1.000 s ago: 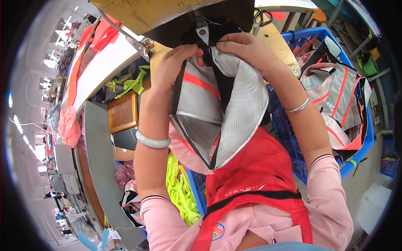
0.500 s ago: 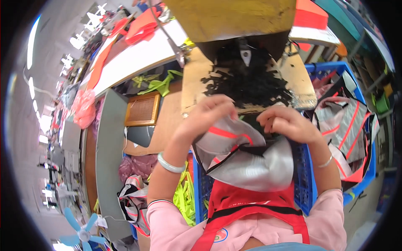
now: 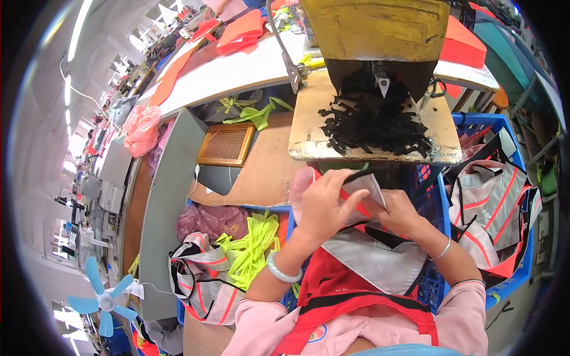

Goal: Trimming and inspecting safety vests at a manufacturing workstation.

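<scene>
Both my hands are on the grey fabric piece point(image 3: 380, 264) with its red stripe and black edging, spread over my red apron point(image 3: 323, 276) just on the near side of the wooden board point(image 3: 306, 133). My right hand point(image 3: 404, 212) has its curled fingers closed on an edge, while my left hand point(image 3: 325, 209) lies against the far left part, thumb spread; whether its fingers grip I cannot tell. Farther off, black scraps point(image 3: 374, 126) lie heaped beneath the yellow machine head point(image 3: 377, 29).
</scene>
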Motion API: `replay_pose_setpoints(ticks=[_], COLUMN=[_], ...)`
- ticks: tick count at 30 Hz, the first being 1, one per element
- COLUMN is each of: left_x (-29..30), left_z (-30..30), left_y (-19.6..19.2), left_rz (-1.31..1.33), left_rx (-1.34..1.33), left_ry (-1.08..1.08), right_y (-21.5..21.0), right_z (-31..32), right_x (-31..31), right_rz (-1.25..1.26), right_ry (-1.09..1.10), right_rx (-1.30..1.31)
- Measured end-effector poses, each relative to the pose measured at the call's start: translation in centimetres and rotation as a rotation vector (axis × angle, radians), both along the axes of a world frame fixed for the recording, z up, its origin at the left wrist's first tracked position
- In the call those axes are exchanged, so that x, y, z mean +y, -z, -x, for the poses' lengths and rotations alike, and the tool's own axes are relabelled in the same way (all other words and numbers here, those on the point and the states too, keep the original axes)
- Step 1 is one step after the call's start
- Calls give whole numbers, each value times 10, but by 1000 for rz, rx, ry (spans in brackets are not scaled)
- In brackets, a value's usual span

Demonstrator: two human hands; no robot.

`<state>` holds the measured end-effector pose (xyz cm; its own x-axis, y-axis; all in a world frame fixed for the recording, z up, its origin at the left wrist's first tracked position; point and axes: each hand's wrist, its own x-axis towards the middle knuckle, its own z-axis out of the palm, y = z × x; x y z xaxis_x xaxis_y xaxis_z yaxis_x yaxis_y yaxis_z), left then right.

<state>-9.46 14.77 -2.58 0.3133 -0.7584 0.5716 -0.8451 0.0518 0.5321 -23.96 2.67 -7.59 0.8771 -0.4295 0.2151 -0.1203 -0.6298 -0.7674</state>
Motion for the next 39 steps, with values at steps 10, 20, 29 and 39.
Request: replay_pose_setpoints(ticks=[10, 20, 29, 39], left_x=[-18, -48, -95, -129], left_z=[-10, -22, -58, -80], left_y=[-30, -40, -41, -30], left_rz=[-261, -338, -520, -512], left_rx=[221, 409, 652, 736], left_ry=[352, 437, 378, 291], right_y=[-92, -77, -64, -53], right_z=[21, 12, -22, -45], right_x=[-8, -40, -88, -113], right_rz=[67, -259, -404, -506], right_ry=[53, 138, 201, 244], right_rx=[-243, -292, -328, -344])
